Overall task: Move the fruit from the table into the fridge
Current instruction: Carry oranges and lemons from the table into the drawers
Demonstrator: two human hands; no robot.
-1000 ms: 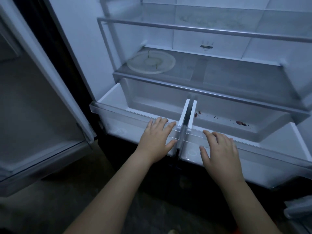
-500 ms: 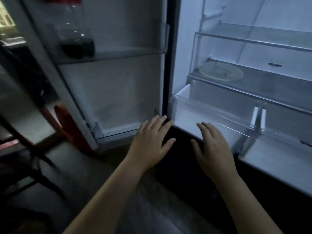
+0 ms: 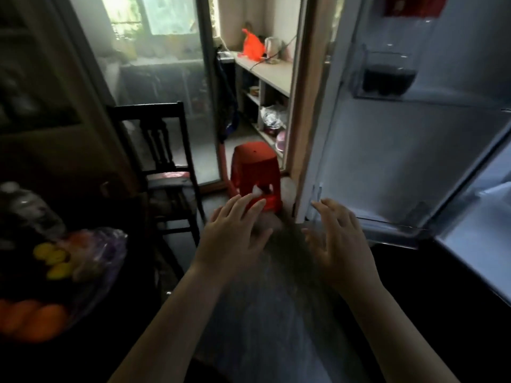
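Both hands hang empty with fingers spread, the left hand (image 3: 233,239) and right hand (image 3: 338,241) side by side. The fruit (image 3: 52,261) lies on the table (image 3: 132,286), well left of the left hand; the fridge door (image 3: 387,161) stands just beyond the right.

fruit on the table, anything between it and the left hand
Nothing visible does. The yellow and orange fruit lies on the dark table, left of the empty left hand; the black wooden chair stands farther back.
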